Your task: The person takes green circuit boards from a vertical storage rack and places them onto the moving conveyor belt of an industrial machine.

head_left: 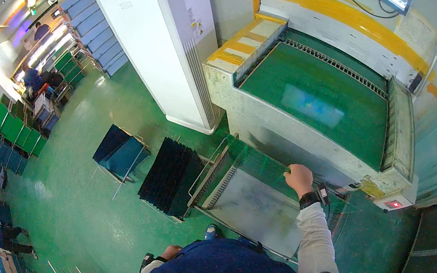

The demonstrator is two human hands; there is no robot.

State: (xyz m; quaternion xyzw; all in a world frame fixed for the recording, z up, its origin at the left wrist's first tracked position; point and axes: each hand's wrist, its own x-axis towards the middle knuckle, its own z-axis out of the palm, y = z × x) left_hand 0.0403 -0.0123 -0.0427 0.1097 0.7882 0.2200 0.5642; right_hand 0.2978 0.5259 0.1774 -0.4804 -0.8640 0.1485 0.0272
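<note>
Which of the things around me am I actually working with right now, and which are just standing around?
In hand:
right hand gripping a green panel
metal rack cart the panel stands in
green-topped machine just behind

Standing about:
black panel stack
blue panel rack
white cabinet unit

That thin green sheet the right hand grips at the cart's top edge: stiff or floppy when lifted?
Probably stiff: the green sheet stands on edge, flat and unbent, under the right hand. Likely light, since one hand grips it. Its thin edge may tip sideways out of the wire cart.
</note>
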